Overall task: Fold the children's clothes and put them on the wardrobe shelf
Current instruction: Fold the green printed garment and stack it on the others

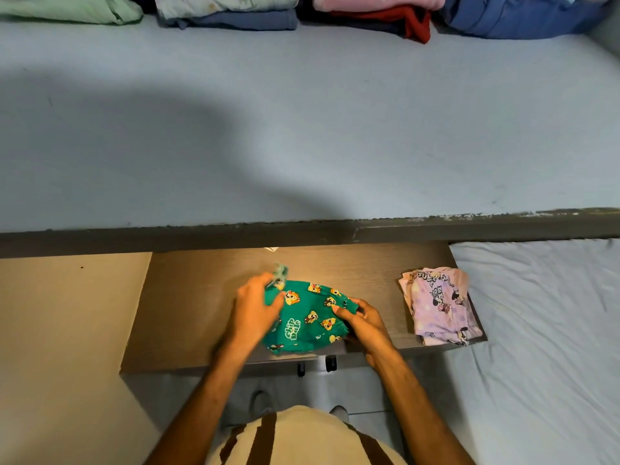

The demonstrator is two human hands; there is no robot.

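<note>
A green children's garment (307,318) with cartoon chipmunk prints lies on a brown wooden surface (194,297) in front of me. My left hand (256,308) grips its left edge, blurred with motion, and a pale bit of cloth sticks up above the fingers. My right hand (364,318) pinches the gathered cuff end on the right. A folded lilac garment (439,305) with mouse prints sits to the right on the same surface. Above is the wide pale-blue shelf (302,129).
Folded clothes line the shelf's back: green (70,8), a light blue pile (228,11), pink over red (379,11) and blue (516,18). A bed with a light sheet (543,330) lies right. A beige wall (60,330) is left. Two dark hooks (317,365) hang below the wooden surface.
</note>
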